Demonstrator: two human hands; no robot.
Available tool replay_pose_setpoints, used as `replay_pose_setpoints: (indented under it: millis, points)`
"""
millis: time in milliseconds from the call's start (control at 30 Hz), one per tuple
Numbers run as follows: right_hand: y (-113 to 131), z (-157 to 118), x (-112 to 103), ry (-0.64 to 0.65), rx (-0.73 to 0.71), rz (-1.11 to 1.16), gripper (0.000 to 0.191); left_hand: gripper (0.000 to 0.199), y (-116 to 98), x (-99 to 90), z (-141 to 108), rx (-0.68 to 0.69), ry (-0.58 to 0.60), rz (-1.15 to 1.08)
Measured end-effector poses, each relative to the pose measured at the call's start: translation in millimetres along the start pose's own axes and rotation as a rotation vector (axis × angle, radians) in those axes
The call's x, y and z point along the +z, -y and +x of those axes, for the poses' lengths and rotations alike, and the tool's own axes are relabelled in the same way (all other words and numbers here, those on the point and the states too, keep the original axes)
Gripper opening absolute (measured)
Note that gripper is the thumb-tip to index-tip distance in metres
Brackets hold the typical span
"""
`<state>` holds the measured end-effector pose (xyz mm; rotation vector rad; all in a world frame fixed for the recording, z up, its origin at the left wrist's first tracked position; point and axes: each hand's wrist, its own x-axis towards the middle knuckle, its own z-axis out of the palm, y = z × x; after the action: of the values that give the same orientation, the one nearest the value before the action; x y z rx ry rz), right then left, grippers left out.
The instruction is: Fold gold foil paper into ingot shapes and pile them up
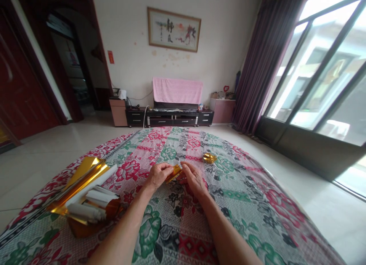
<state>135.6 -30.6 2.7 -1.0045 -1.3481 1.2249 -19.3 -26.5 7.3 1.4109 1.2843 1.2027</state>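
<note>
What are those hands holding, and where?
A gold foil piece: the left fingers pinch its left side; the right fingers are at its right end, grip unclear.

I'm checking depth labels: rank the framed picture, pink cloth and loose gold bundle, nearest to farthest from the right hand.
1. Loose gold bundle: just beyond the right hand.
2. Pink cloth: across the room.
3. Framed picture: above that cloth.

Cloth-covered surface (243, 223), red/green/grey floral print: gold foil sheets (81, 172) and white bundles (100, 196) piled together on the left, plus one small crumpled gold bundle (209, 158) on its own, far half, right of centre.
</note>
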Motion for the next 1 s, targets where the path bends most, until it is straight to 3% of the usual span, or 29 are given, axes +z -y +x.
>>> replay_pose_setpoints:
  millis: [233, 600, 1000]
  points:
    - [-0.2, -2.8, 6.3, 0.056, -0.095, -0.149, 0.039, 0.028, 5.4, 5.6, 5.3, -0.012, -0.142, -0.15]
    - [-2.3, -2.0, 4.1, 0.06, -0.155, -0.149, 0.033, 0.03, -1.7, 13.6, -1.3, -0.142, -0.039, -0.422]
    - [-7.1, 0.7, 4.7, 0.025, -0.091, -0.079, 0.028, 0.027, -1.9, 14.0, -1.5, -0.136, 0.02, -0.371]
